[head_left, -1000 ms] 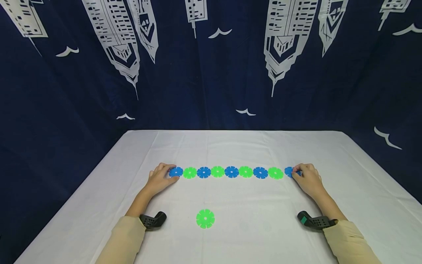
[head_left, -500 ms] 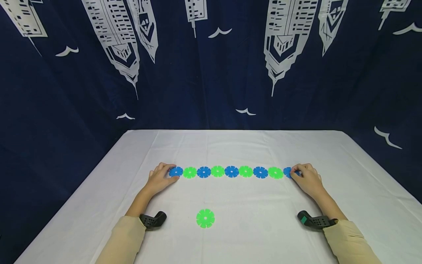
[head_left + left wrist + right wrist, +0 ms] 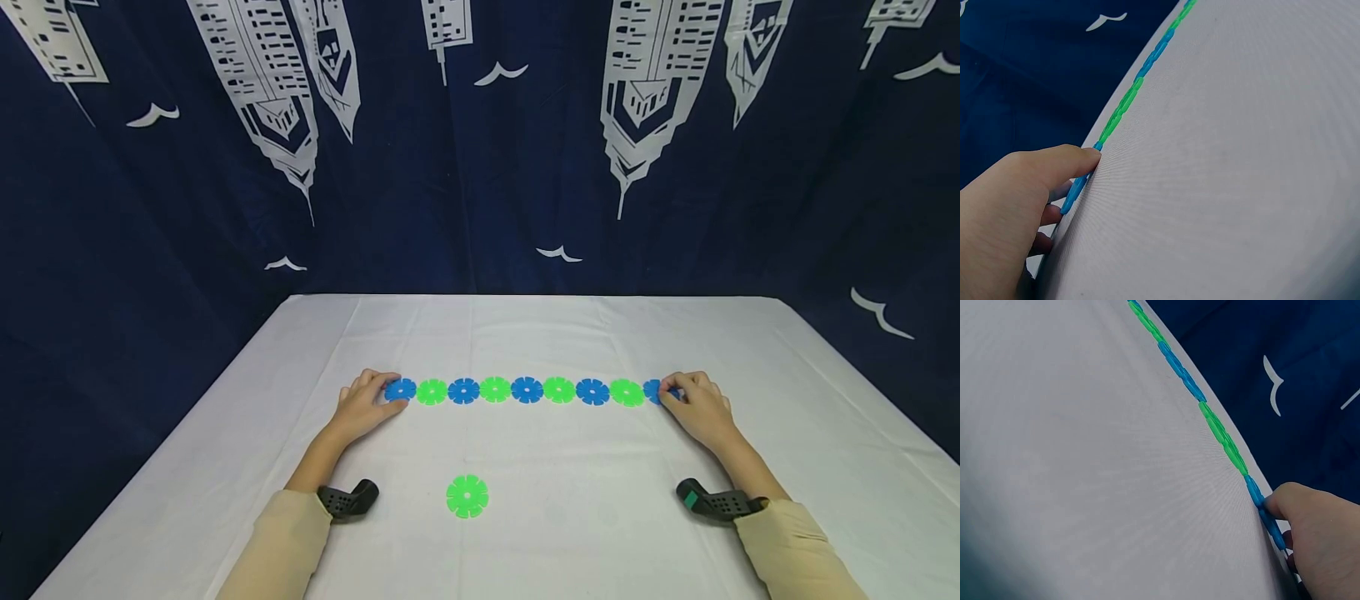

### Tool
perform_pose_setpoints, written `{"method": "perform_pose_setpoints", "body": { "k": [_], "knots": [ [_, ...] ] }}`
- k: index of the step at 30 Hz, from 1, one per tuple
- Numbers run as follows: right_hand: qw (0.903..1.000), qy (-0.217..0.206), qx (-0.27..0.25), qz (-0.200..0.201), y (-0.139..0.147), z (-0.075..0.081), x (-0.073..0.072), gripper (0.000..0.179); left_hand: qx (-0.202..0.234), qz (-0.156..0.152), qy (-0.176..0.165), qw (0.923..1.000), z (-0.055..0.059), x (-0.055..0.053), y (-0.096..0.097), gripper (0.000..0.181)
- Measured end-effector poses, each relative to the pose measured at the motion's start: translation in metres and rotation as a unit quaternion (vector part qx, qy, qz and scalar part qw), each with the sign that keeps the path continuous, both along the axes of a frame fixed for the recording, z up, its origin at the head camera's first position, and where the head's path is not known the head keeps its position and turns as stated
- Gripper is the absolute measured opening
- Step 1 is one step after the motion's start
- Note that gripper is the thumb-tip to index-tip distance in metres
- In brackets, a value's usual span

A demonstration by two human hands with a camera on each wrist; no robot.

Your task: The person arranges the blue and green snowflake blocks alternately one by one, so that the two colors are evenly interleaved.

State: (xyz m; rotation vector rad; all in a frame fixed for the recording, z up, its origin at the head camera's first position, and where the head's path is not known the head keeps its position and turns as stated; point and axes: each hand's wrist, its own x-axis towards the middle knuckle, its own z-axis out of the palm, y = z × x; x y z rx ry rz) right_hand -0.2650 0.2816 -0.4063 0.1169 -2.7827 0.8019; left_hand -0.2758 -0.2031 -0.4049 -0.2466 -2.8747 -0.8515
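Observation:
A row of flat, slotted plastic discs, blue and green by turns, runs left to right across the table. My left hand [image 3: 366, 407] holds the blue disc [image 3: 401, 390] at the left end, index finger at its far edge and thumb at its near edge. At the other end, thumb and fingertips of my right hand [image 3: 702, 407] pinch the last blue disc [image 3: 651, 391], partly covering it. Beside that blue disc lies a green disc [image 3: 627, 392]; in the right wrist view the blue disc [image 3: 1254, 491] meets the green disc [image 3: 1222, 437] edge to edge.
A single green disc [image 3: 467, 497] lies nearer the front, left of centre. White cloth covers the table [image 3: 570, 533]. Behind its far edge hangs a dark blue curtain [image 3: 480, 192] with white prints.
My right hand has shifted the end blue disc slightly left, up to the neighbouring green disc. My left hand and the other discs have stayed still.

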Motion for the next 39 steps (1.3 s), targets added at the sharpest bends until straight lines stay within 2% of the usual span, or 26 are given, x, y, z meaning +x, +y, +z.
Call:
{"method": "perform_pose_setpoints", "body": {
  "k": [28,33,39],
  "knots": [
    [0.9995,0.009,-0.026,-0.017,-0.003,-0.001,0.0,0.024,0.008,-0.002,-0.004,1.0,0.0,0.0,0.0,0.053],
    [0.9985,0.03,-0.043,-0.017,-0.006,0.008,-0.001,0.025,0.006,0.0,-0.007,1.0,0.0,0.0,0.0,0.053],
    [0.9978,0.041,-0.052,0.011,-0.024,0.031,0.0,0.024,0.003,0.0,-0.005,1.0,0.001,0.0,0.0,0.054]
  ]
}}
